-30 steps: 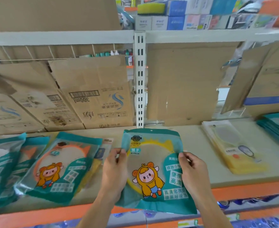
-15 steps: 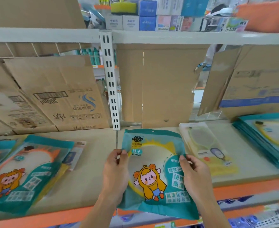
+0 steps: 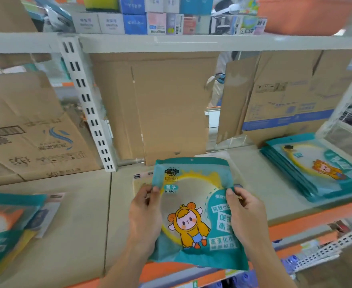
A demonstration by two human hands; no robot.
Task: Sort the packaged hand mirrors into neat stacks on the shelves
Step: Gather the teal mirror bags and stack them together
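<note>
I hold a teal mirror packet (image 3: 193, 206) with a yellow ring and a cartoon sheep over the front of the shelf (image 3: 83, 221). My left hand (image 3: 145, 215) grips its left edge and my right hand (image 3: 246, 217) grips its right edge. A neat stack of the same teal packets (image 3: 314, 165) lies on the shelf at the right. More teal packets (image 3: 6, 229) lie loosely at the left. A pale yellow packet (image 3: 139, 183) lies flat on the shelf, mostly hidden behind the held one.
Flattened cardboard sheets (image 3: 166, 104) line the back of the shelf. A white slotted upright (image 3: 88, 104) divides the bays. The upper shelf carries small boxes (image 3: 156, 19) and an orange basin (image 3: 308, 13). An orange strip (image 3: 308, 223) edges the shelf front.
The view has swung to the right: the right-hand stack is now closer and the left packets slid toward the frame edge. The held packet now covers most of the pale yellow packet. My grip is unchanged.
</note>
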